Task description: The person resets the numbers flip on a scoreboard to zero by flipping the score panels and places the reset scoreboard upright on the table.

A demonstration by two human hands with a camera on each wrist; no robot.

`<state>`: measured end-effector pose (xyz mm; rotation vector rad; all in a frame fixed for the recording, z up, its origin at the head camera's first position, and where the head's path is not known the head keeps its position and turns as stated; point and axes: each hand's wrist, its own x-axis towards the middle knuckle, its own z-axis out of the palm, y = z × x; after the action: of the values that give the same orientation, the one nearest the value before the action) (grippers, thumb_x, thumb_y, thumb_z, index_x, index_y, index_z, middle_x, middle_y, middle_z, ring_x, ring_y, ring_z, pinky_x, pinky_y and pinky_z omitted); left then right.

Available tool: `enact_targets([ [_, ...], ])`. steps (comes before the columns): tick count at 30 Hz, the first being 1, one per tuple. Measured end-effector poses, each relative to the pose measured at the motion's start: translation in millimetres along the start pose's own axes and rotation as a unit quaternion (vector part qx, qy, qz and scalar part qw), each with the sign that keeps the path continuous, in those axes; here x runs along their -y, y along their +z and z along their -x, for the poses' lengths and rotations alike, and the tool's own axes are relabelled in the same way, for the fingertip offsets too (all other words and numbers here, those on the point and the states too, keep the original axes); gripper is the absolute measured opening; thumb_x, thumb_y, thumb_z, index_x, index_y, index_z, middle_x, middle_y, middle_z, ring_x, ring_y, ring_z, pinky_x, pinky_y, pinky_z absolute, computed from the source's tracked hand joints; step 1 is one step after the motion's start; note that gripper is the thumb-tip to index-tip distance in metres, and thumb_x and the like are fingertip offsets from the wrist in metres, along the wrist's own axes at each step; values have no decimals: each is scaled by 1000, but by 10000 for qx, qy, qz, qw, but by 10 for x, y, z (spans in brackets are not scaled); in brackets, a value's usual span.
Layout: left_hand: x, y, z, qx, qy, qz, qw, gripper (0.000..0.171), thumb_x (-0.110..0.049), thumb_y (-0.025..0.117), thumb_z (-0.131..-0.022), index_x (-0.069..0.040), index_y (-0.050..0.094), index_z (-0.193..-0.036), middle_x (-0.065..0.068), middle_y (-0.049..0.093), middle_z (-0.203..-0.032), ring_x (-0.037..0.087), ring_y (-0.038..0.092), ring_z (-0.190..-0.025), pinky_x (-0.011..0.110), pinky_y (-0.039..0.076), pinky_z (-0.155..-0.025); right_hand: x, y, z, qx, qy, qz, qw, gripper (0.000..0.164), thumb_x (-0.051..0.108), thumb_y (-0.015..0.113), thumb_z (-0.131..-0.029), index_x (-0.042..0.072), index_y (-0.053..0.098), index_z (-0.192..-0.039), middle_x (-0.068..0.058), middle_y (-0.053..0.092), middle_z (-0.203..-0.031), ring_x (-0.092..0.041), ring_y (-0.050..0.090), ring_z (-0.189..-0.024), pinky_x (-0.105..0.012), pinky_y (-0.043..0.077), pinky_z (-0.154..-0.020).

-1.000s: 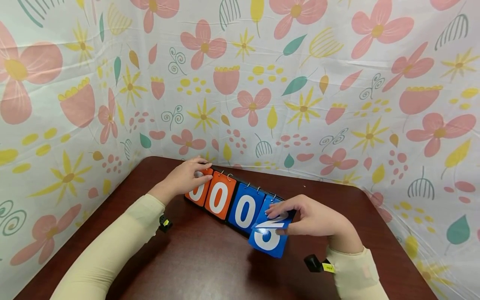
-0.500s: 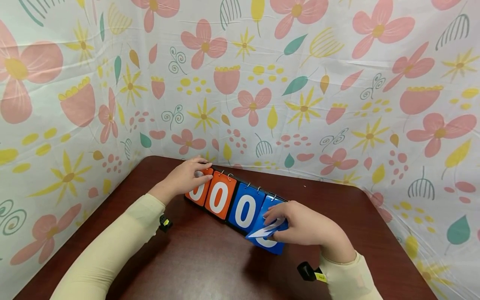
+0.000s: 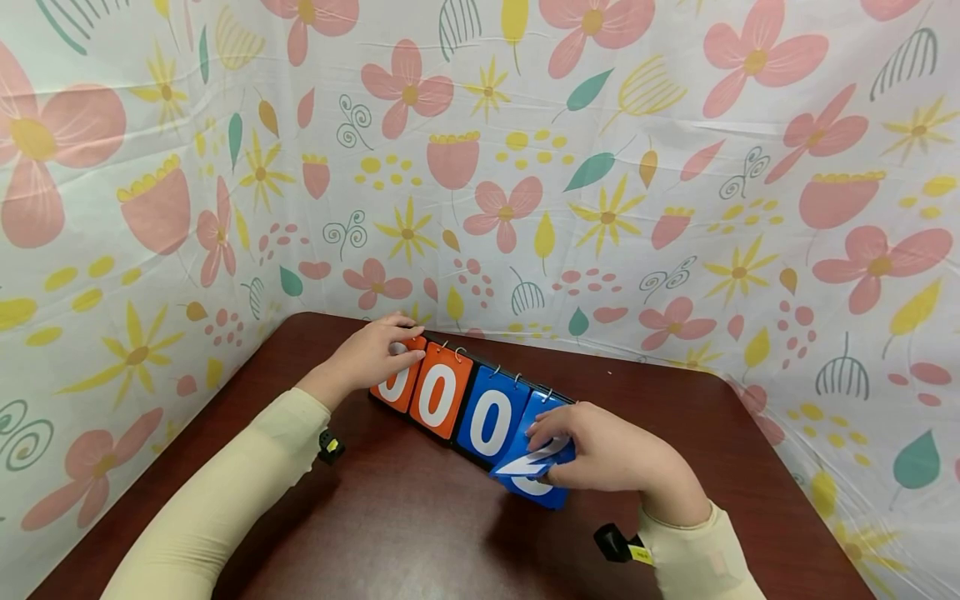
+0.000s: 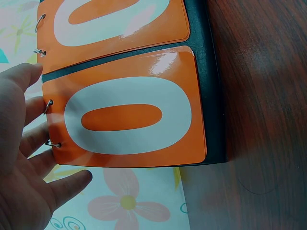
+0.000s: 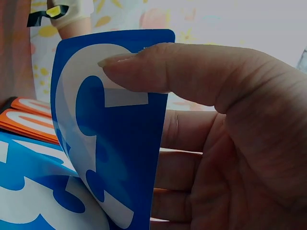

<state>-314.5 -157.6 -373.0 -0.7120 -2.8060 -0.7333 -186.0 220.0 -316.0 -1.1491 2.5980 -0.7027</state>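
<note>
A black flip scoreboard (image 3: 452,442) stands propped at a slant on the table. Two orange cards and one blue card on it show 0. Its rightmost blue card (image 5: 127,143), a 2 in the head view, is bent up at its lower part. My right hand (image 3: 618,450) pinches this card, thumb across the printed face and fingers behind. A blue card with a 3 (image 5: 29,203) shows beneath. At the scoreboard's left end, my left hand (image 3: 367,354) holds the top edge by the rings, fingers behind and thumb beside the leftmost orange card (image 4: 127,120).
The dark brown table (image 3: 390,517) extends toward me, glossy with reflections. Behind it hangs a white floral cloth (image 3: 480,275), close to the table's back edge. A black wrist camera (image 3: 613,542) hangs below the right wrist, another below the left.
My right hand has moved slightly down and left, and the card with the 2 now bends up between its thumb and fingers. The left hand and the scoreboard stay in place.
</note>
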Motion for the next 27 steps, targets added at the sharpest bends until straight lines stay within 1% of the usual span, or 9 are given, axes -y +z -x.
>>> enact_targets([
  [5, 10, 3, 2, -10, 8, 17, 10000, 57, -51, 61, -101, -25, 53, -151, 3, 47, -158, 21, 71, -108, 45, 57, -99, -2, 3, -4, 1, 27, 86, 10000, 23, 25, 80, -85, 20, 79, -108, -1, 74, -125, -15, 72, -111, -29, 63, -82],
  [9, 12, 4, 0, -12, 3, 38, 10000, 57, -52, 61, -101, -25, 53, -151, 3, 47, -158, 21, 71, -108, 45, 57, -99, 16, 4, -5, 9, 174, 181, 9997, 26, 25, 81, -83, 21, 79, -108, 2, 73, -126, -15, 69, -114, -25, 60, -83],
  [14, 10, 1, -1, -3, -30, 32, 10000, 58, -53, 60, -101, -25, 53, -151, 3, 46, -159, 22, 72, -109, 47, 56, -101, 47, 16, -2, 7, 378, 308, 9988, 31, 26, 82, -80, 26, 78, -111, 7, 71, -129, -15, 63, -122, -24, 59, -85],
  [20, 10, -1, 1, 15, -39, 28, 10000, 58, -53, 60, -101, -25, 53, -151, 4, 45, -159, 23, 71, -111, 47, 55, -102, 55, 27, 4, -53, 368, 400, 9985, 32, 27, 81, -80, 28, 78, -112, 8, 69, -131, -14, 61, -124, -25, 59, -87],
  [23, 11, 0, 2, 6, -28, 34, 10000, 58, -53, 60, -101, -24, 53, -151, 4, 45, -159, 23, 71, -111, 47, 55, -102, 62, 27, 6, -63, 384, 472, 9981, 34, 28, 82, -80, 28, 77, -114, 8, 69, -132, -15, 60, -126, -28, 59, -90],
  [27, 9, 0, 0, -5, -19, 53, 10000, 58, -52, 61, -100, -24, 54, -151, 4, 46, -159, 22, 71, -109, 46, 56, -101, 85, 43, 19, -123, 509, 663, 9964, 40, 28, 82, -78, 28, 76, -117, 8, 66, -137, -22, 53, -138, -40, 58, -98],
])
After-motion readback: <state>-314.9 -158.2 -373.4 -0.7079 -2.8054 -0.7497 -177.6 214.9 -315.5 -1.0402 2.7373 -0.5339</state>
